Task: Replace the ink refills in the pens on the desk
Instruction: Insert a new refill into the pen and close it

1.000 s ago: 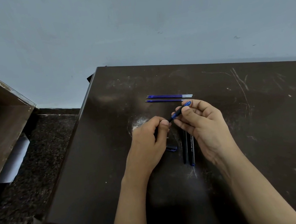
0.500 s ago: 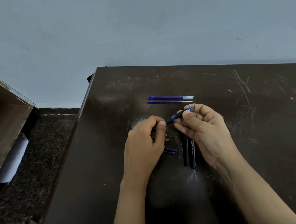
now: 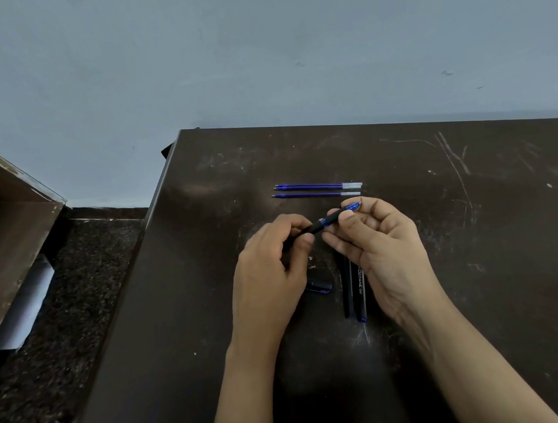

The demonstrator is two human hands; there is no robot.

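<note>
Over the desk point(image 3: 194, 306), both hands work one pen point(image 3: 327, 221): left hand point(image 3: 270, 277) curled round the barrel, right hand point(image 3: 383, 252) pinching the tip end. Looks early days to me, two refills point(image 3: 316, 189) lie unused just behind, two more pens point(image 3: 360, 292) wait below.

Two refills point(image 3: 316, 185) on desk point(image 3: 482, 259) behind held pen point(image 3: 331, 218), two pens point(image 3: 358, 292) before it, cap point(image 3: 320, 288) left of them
</note>
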